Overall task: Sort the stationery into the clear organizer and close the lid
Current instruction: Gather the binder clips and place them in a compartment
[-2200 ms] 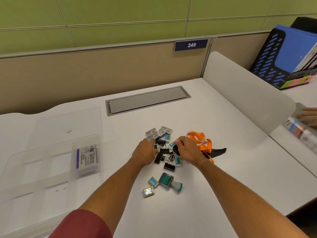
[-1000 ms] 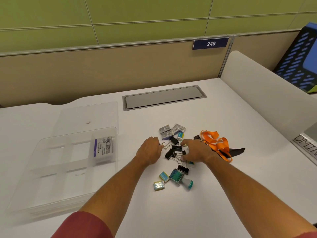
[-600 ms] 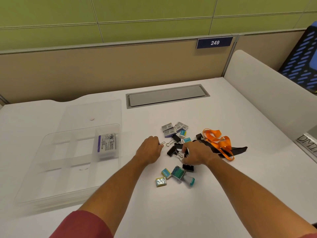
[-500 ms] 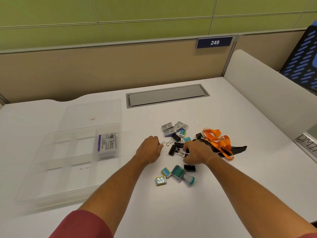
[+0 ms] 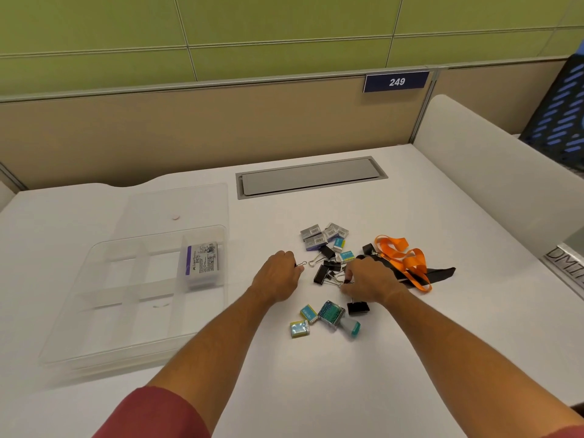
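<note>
My left hand (image 5: 278, 276) fingers curl on one binder clip, its wire loop (image 5: 301, 264) protruding; my right hand (image 5: 368, 279) fingers pinch into the black binder-clip pile (image 5: 327, 270), exact count unclear. Around them on the tabletop (image 5: 410, 358): three grey boxes (image 5: 322, 233), one orange lanyard (image 5: 403, 259), one stamp (image 5: 336, 316). To the left, one clear organizer (image 5: 104, 311), lid open, holds one box (image 5: 202, 263).

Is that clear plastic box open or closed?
Open: the clear organizer shows bare dividers, its lid lying flat behind it.
</note>
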The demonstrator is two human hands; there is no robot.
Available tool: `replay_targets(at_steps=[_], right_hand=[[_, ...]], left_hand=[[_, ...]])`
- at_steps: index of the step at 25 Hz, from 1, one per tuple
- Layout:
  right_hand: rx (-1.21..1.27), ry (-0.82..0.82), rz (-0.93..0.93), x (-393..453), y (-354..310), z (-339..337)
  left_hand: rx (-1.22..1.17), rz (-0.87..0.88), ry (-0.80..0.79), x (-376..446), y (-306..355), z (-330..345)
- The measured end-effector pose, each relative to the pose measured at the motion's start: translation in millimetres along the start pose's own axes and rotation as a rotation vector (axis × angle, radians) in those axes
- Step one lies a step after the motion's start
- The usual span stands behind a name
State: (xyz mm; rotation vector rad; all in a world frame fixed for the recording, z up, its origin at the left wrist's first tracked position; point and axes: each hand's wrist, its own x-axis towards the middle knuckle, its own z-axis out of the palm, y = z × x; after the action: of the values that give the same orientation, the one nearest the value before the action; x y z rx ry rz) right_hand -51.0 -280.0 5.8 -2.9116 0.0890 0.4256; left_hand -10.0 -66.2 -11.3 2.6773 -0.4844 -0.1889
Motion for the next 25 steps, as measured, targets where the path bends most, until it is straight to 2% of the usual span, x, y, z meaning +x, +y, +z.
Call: replay_targets(at_steps=[4, 8, 18, 25], right_hand=[[0.467, 0.165, 0.068, -1, -4, -3], [0.770, 0.211, 0.115, -2, -7, -8], [1.301, -0.014, 0.150, -2, -3, -16], [1.489, 0.002, 0.296, 2, -4, -14]], left_hand=[[-0.003, -0.007, 0.023, -4, 0, -7], [-0.007, -0.015, 0.039, -10, -3, -12], [-0.012, -0.034, 0.054, -19, -5, -16], [-0.020, -0.046, 0.052, -20, -4, -17]])
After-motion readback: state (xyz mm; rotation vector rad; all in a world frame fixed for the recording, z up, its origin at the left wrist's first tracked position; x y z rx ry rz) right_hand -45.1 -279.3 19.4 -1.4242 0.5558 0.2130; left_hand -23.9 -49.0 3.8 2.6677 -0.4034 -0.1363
